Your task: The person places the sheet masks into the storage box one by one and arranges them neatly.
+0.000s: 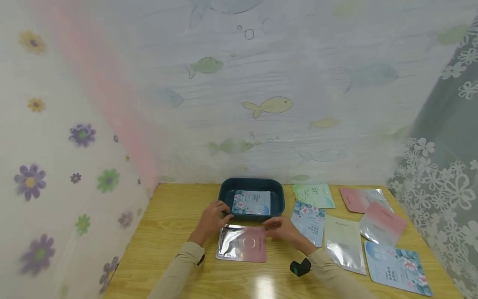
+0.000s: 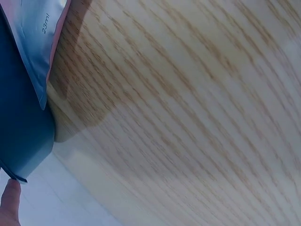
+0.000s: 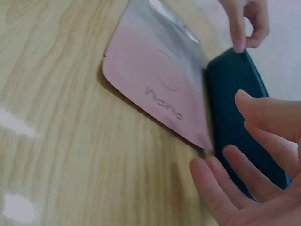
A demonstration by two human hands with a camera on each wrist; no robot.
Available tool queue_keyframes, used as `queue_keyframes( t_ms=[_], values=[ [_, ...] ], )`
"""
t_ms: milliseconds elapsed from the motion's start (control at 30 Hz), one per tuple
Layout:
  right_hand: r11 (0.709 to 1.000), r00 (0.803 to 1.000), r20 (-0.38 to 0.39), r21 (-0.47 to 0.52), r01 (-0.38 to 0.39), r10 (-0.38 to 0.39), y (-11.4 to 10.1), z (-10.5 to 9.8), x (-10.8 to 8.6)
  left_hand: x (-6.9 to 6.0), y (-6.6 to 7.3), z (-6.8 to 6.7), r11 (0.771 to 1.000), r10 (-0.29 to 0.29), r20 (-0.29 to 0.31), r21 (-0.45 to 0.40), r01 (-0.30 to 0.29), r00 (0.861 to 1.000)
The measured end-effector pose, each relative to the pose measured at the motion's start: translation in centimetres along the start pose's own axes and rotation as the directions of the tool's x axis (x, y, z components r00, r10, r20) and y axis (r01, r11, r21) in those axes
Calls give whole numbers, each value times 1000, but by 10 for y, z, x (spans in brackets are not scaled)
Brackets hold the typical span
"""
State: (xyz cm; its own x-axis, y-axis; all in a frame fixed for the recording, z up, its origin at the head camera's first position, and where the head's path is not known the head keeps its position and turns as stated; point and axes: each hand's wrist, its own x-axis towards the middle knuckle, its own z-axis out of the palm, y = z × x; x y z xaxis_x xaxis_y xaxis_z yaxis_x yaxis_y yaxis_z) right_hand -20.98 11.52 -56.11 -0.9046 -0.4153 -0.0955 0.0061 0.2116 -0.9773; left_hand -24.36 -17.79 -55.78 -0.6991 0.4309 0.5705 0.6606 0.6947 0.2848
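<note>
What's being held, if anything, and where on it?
Left hand appears to pinch the blue bin at its near-left corner; right hand holds nothing.

- Your head camera looks from farthest off, forward and down: the fish-patterned backdrop [image 1: 261,83] fills its upper part, the counter [image 1: 175,207] runs along its lower part.
- Your left wrist camera looks slantwise down at the counter from close up, the dark blue bin [image 1: 277,198] cut off at its left edge.
- Your right wrist camera looks from near, past your right fingers [image 3: 209,186] toward your left fingers [image 3: 236,30].
- Your head and right wrist views share the bin and pink-silver pouch [image 1: 239,245].
</note>
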Motion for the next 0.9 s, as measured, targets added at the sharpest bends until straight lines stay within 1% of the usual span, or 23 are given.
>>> queue_keyframes(
  t_ms=[67,167,300,400,467,567,667,800,900],
  values=[
    [1000,999,-35,1,24,-24,5,6,4,0,0,0,1000,-6,-1,2,6,1000],
    [998,993,-103,-37,52,-56,14,15,9,-1,-1,1,1000,-8,-5,2,8,1000],
    [990,976,-201,-132,59,-85,20,27,14,-1,-4,3,1000,-20,10,6,20,1000],
    [981,964,-246,-186,60,-106,20,33,14,-2,-5,4,999,-39,29,1,39,999],
    [976,958,-261,-207,65,-119,19,36,14,-1,-5,4,999,-51,38,4,51,998],
    [972,953,-274,-224,66,-128,19,38,15,-1,-4,3,998,-54,38,10,54,998],
    [969,949,-280,-232,83,-148,20,40,16,-1,-3,2,999,-53,36,12,53,998],
    [968,950,-266,-228,101,-162,20,42,16,-1,-3,2,998,-57,37,11,57,998],
    [967,955,-249,-231,104,-162,17,41,15,-1,-3,2,998,-66,41,8,65,997]
  ],
)
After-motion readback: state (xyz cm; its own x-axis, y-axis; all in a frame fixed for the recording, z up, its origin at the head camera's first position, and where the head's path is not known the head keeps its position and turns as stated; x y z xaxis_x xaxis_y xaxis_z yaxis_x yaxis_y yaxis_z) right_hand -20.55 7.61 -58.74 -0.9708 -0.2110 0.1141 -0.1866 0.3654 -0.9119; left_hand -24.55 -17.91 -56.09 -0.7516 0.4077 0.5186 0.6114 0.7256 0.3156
